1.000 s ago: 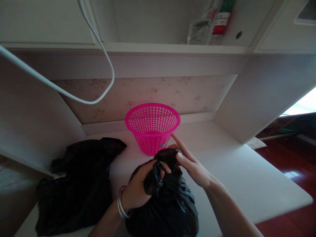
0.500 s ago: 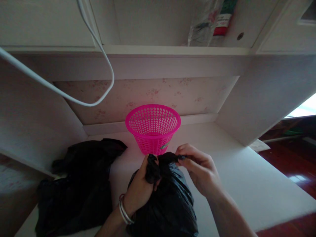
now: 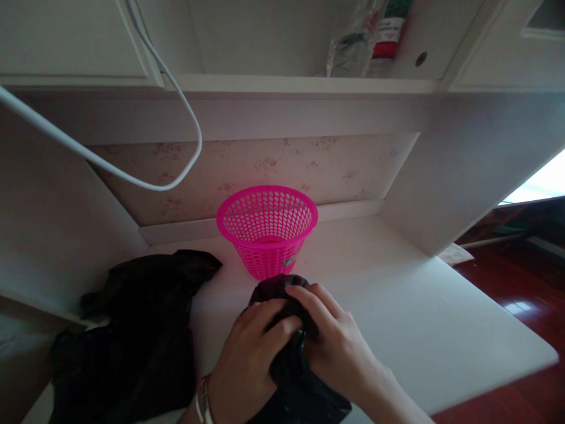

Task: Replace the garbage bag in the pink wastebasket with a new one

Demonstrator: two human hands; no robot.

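Note:
A black plastic bag (image 3: 304, 386) is in front of me at the bottom centre, its upper part gathered between my two hands. My left hand (image 3: 249, 350), with bracelets at the wrist, is closed around the bag's left side near the top. From the right, my right hand (image 3: 333, 335) grips the same gathered plastic, its fingers curled over it. Some of the bag is hidden beneath both hands. Just beyond them stands a pink perforated plastic basket (image 3: 267, 259), upright, with nothing visible inside.
More black plastic bags (image 3: 132, 347) lie crumpled on the white tabletop (image 3: 397, 306) at left. A white cable (image 3: 145, 184) loops in the upper left. Above, an open shelf (image 3: 265, 47) holds a red-and-green labelled bottle (image 3: 389, 32) and clear plastic packaging (image 3: 351, 50).
My right hand has moved left and closed over the bag's top beside my left hand. The left hand has turned palm down. The plastic stretched between them is now bunched together.

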